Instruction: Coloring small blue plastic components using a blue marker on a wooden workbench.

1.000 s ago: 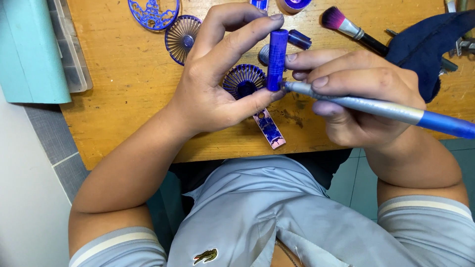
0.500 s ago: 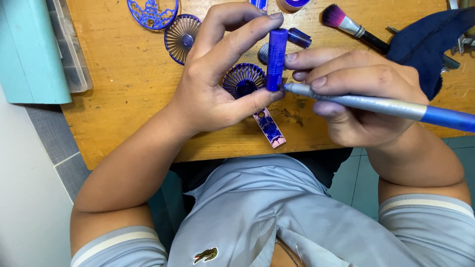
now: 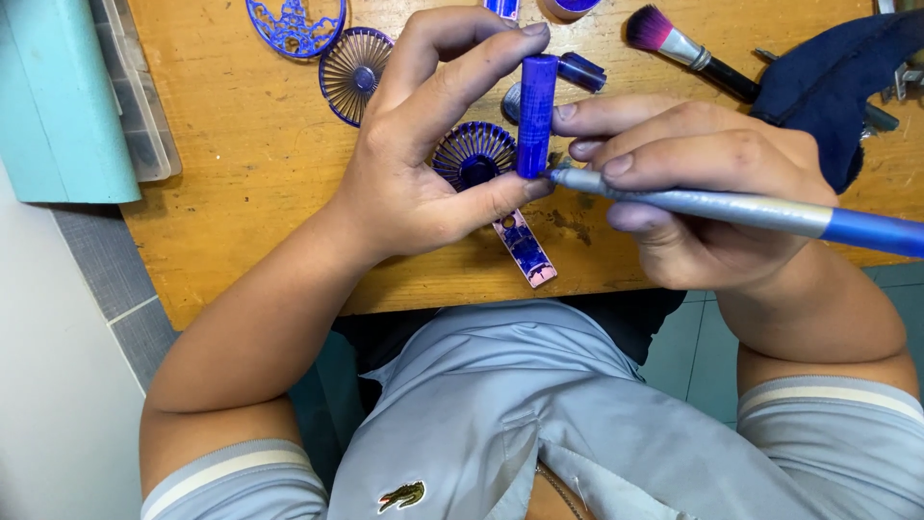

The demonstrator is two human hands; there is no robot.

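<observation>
My left hand (image 3: 423, 164) pinches a small blue cylinder (image 3: 535, 114) upright between forefinger and thumb, above the wooden table (image 3: 241, 193). My right hand (image 3: 703, 193) grips a paintbrush with a silver and blue handle (image 3: 770, 212); its tip touches the lower end of the cylinder. Under my left hand lie a round blue spoked disc (image 3: 472, 154) and a flat pink strip smeared with blue (image 3: 525, 248).
Another spoked disc (image 3: 351, 72) and a blue filigree piece (image 3: 294, 21) lie at the back. A pink-tipped brush (image 3: 679, 46), a dark cloth (image 3: 828, 87) and a small blue cap (image 3: 580, 70) sit to the right. A teal box (image 3: 58, 96) stands at the left edge.
Almost nothing differs: the brush tip has shifted slightly against the cylinder's lower end, while both hands keep their hold in the same place.
</observation>
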